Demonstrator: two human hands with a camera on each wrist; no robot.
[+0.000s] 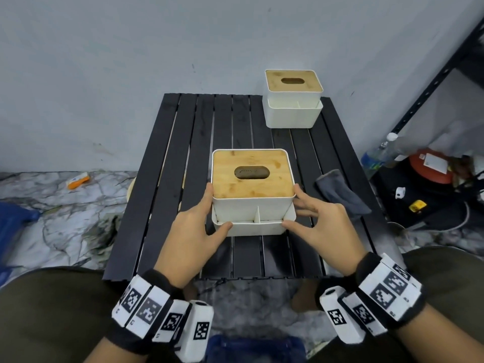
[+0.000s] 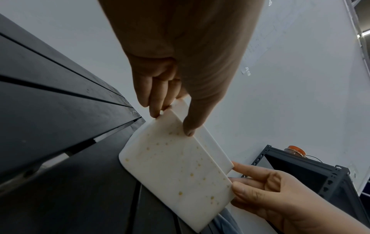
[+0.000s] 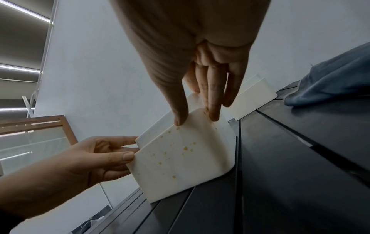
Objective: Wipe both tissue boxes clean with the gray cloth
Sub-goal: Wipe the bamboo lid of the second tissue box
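The near tissue box [image 1: 251, 189], white with a bamboo lid, stands mid-table. My left hand [image 1: 213, 208] pinches its front-left corner, thumb on the front rim and fingers along the side. My right hand [image 1: 293, 207] holds the front-right corner the same way. In the wrist views the box's front face [image 2: 176, 171] [image 3: 180, 161] carries yellowish spots between my left hand [image 2: 172, 123] and my right hand [image 3: 197, 119]. The gray cloth [image 1: 340, 195] lies crumpled to the right of the box, untouched. The far tissue box [image 1: 293, 100] stands at the back right corner.
The black slatted table [image 1: 183, 153] stands against a pale wall. A black metal shelf [image 1: 432, 82] rises on the right, with a water bottle [image 1: 379, 153] and a red item [image 1: 429, 166] on a low dark surface beside it. An orange packet [image 1: 78, 180] lies on the floor.
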